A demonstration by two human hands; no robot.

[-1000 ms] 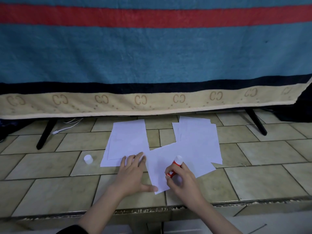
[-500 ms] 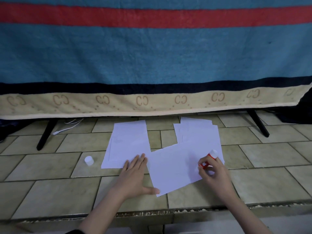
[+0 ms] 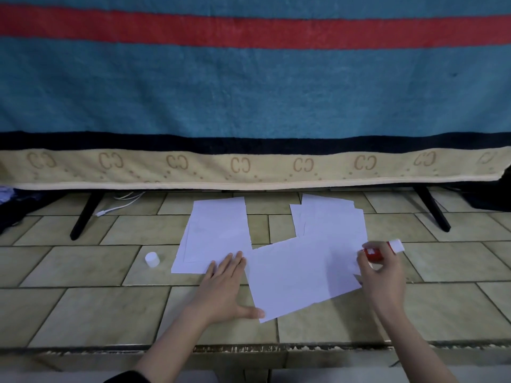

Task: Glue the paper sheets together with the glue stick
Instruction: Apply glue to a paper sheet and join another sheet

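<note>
A white paper sheet point(image 3: 301, 275) lies tilted on the tiled counter in front of me. My left hand point(image 3: 224, 288) rests flat on its left edge, fingers straight, thumb along the lower corner. My right hand point(image 3: 383, 275) grips a red glue stick point(image 3: 380, 251) with a white tip, held just past the sheet's right edge. A stack of white sheets point(image 3: 218, 234) lies to the left and another stack point(image 3: 329, 219) behind the tilted sheet. The glue stick's white cap point(image 3: 152, 259) stands on the tiles at the left.
A blue, red and beige striped blanket point(image 3: 249, 106) hangs over a frame with black legs point(image 3: 83, 217) point(image 3: 431, 208) at the back. A white cable point(image 3: 116, 207) lies near the left leg. The counter's front edge point(image 3: 249, 348) runs below my wrists.
My right hand has carried the glue stick rightward across the tilted sheet, from its lower middle to just past its right edge. My left hand has stayed pressed on the left edge.
</note>
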